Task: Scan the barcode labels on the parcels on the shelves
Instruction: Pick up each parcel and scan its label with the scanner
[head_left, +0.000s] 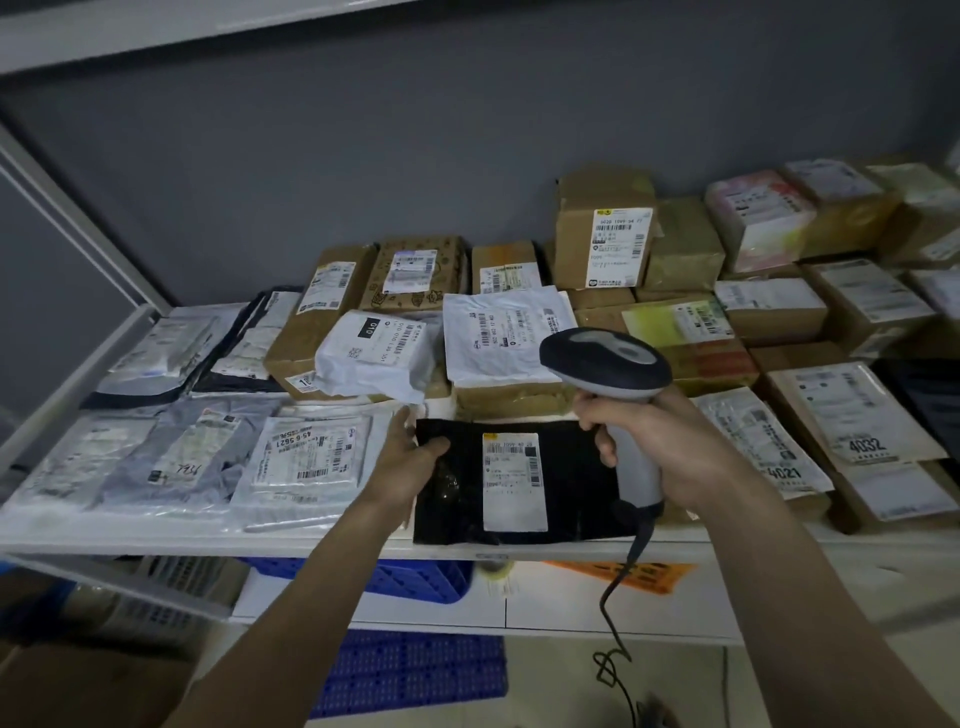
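Note:
A black plastic parcel (571, 483) lies flat at the front edge of the white shelf (156, 535), its white barcode label (513, 480) facing up. My left hand (408, 460) holds the parcel's left edge, thumb on top and fingers underneath. My right hand (670, 447) grips the handle of a grey corded barcode scanner (605, 364). The scanner's head hangs above the parcel's far right corner and points away from me.
Many labelled parcels cover the shelf: grey and white bags (306, 457) at left, brown boxes (602, 234) at the back and right. The scanner's cable (615, 613) hangs down past the shelf front. Blue crates (410, 670) sit on the lower level.

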